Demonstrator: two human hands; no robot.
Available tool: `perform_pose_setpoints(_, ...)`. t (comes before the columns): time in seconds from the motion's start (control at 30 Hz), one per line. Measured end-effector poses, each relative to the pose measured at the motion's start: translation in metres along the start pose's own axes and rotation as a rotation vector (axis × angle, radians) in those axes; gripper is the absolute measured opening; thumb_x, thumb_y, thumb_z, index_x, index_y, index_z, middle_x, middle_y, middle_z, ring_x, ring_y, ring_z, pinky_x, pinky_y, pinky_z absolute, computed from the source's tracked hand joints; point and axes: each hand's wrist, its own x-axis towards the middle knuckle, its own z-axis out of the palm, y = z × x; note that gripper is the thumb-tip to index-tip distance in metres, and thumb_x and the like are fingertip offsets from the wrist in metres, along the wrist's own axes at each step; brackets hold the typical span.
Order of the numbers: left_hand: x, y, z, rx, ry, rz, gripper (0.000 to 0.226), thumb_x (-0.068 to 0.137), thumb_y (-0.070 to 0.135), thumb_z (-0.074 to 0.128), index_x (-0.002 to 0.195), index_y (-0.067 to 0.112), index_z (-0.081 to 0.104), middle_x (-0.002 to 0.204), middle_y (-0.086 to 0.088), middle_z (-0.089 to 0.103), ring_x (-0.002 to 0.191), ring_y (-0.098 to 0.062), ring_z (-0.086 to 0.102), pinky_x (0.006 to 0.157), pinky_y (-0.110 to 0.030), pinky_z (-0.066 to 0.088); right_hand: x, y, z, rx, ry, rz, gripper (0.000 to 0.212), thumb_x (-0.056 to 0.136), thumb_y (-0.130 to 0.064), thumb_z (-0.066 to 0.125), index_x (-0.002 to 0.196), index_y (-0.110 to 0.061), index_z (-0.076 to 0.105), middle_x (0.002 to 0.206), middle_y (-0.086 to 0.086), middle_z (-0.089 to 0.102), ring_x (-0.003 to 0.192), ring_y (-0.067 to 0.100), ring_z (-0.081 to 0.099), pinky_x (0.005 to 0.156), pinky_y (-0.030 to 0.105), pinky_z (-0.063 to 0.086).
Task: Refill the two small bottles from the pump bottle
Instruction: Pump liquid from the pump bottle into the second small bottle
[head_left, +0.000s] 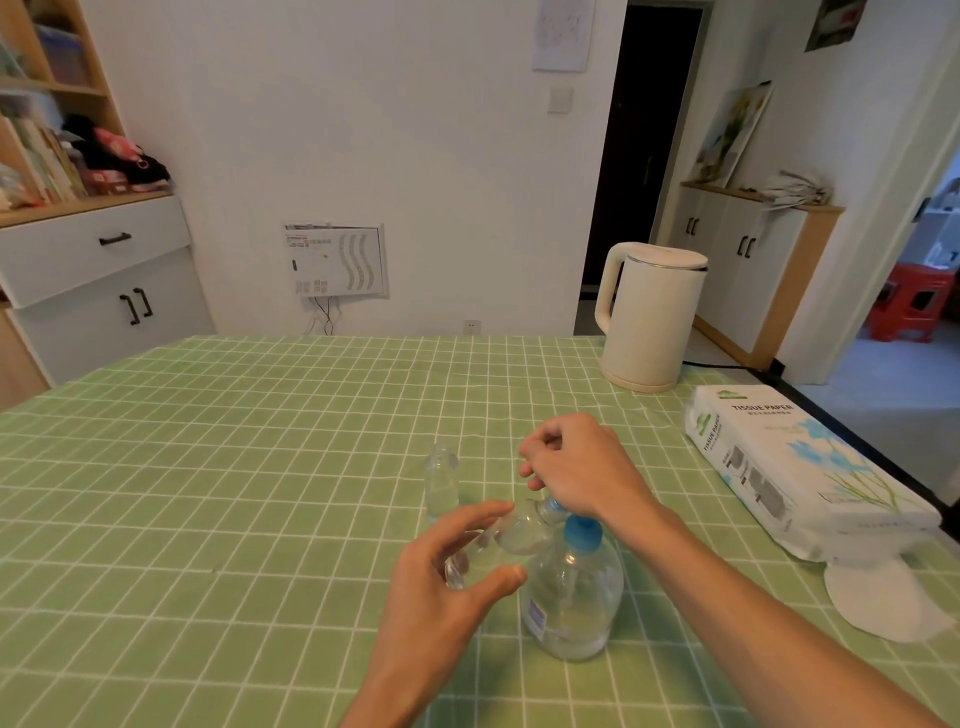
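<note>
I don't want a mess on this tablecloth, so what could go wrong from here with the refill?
1. The small bottle in the left hand is held tilted by the nozzle; a squirt could miss and land on the tablecloth.
2. The right hand bears down on the pump bottle, which nothing else steadies; it might tip.
3. The second small bottle stands close by and could get knocked over.

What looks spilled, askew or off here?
Nothing spilled that I can see. Only tilted thing is the small bottle gripped by the left hand at the pump bottle; the second small bottle stands upright.
</note>
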Motion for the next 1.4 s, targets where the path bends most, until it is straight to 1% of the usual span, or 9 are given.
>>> perform_pose_setpoints(0.1,0.000,-0.004,0.001,-0.005,-0.003,-0.023,0.056,0.077,0.002,0.092,0.117,0.038,0.079,0.119,0.016,0.080,0.116,-0.005,0.073,0.109,-0.040,0.055,-0.001,0.005,0.002,0.064,0.045,0.008,0.027,0.102,-0.021,0.057,0.087,-0.014,0.078,0.079,-0.005,0.080,0.074,0.013,0.078,0.079,0.048,0.065)
perform_pose_setpoints(0.17,-0.001,-0.006,0.001,-0.007,-0.012,-0.042,0.056,0.077,0.000,0.091,0.118,0.035,0.079,0.120,0.017,0.080,0.118,-0.004,0.072,0.110,-0.042,0.054,-0.002,0.007,0.005,0.071,0.039,0.022,0.028,0.102,-0.020,0.056,0.086,-0.014,0.079,0.079,-0.004,0.080,0.074,0.019,0.079,0.078,0.050,0.065)
perform_pose_setpoints(0.33,-0.002,-0.005,0.001,-0.002,-0.010,-0.050,0.056,0.077,0.000,0.091,0.115,0.039,0.080,0.119,0.018,0.080,0.117,-0.004,0.073,0.111,-0.044,0.054,-0.003,0.007,0.007,0.075,0.036,0.028,0.027,0.100,-0.020,0.056,0.084,-0.018,0.078,0.081,-0.004,0.080,0.076,0.018,0.078,0.080,0.050,0.065)
perform_pose_setpoints(0.53,-0.002,0.000,0.001,0.000,-0.012,-0.045,0.061,0.077,0.004,0.093,0.114,0.050,0.076,0.119,0.021,0.079,0.116,-0.002,0.072,0.110,-0.044,0.055,-0.002,0.004,0.003,0.019,0.011,0.010,0.025,0.098,-0.019,0.056,0.089,-0.008,0.077,0.081,0.001,0.080,0.079,0.023,0.078,0.079,0.051,0.065)
perform_pose_setpoints(0.73,-0.001,0.002,0.001,-0.006,-0.013,-0.026,0.059,0.077,0.007,0.093,0.116,0.049,0.076,0.120,0.020,0.079,0.115,-0.001,0.072,0.108,-0.038,0.055,0.000,-0.001,0.001,0.000,0.016,-0.019,0.024,0.098,-0.021,0.057,0.087,-0.011,0.076,0.083,0.006,0.081,0.083,0.032,0.078,0.078,0.054,0.064)
perform_pose_setpoints(0.93,-0.001,-0.004,0.002,-0.010,-0.005,-0.060,0.057,0.077,0.003,0.092,0.116,0.043,0.079,0.121,0.018,0.079,0.117,-0.005,0.072,0.110,-0.046,0.055,-0.001,0.008,0.006,0.047,0.027,0.012,0.026,0.098,-0.016,0.057,0.083,-0.015,0.078,0.078,-0.004,0.080,0.076,0.023,0.078,0.079,0.051,0.065)
perform_pose_setpoints(1.23,-0.003,-0.001,0.002,0.027,-0.009,-0.029,0.063,0.077,0.005,0.092,0.115,0.053,0.075,0.119,0.025,0.078,0.116,0.004,0.071,0.106,-0.031,0.053,-0.003,0.007,0.006,0.014,0.015,0.016,0.027,0.099,-0.019,0.054,0.090,-0.008,0.077,0.083,0.006,0.081,0.081,0.032,0.078,0.078,0.054,0.064)
perform_pose_setpoints(1.3,-0.003,0.001,0.002,0.017,-0.010,-0.035,0.062,0.077,0.006,0.093,0.114,0.052,0.075,0.119,0.024,0.078,0.115,0.003,0.071,0.106,-0.035,0.055,-0.003,0.004,0.004,-0.019,-0.004,0.004,0.028,0.099,-0.020,0.054,0.094,-0.004,0.077,0.089,0.012,0.081,0.087,0.035,0.078,0.080,0.055,0.064)
perform_pose_setpoints(1.4,-0.003,0.003,0.001,-0.004,-0.009,-0.032,0.060,0.077,0.006,0.092,0.114,0.050,0.076,0.120,0.021,0.079,0.117,0.000,0.071,0.109,-0.040,0.055,-0.003,-0.001,0.001,-0.078,0.010,-0.029,0.026,0.099,-0.025,0.056,0.088,-0.014,0.076,0.083,0.004,0.080,0.082,0.028,0.078,0.078,0.051,0.065)
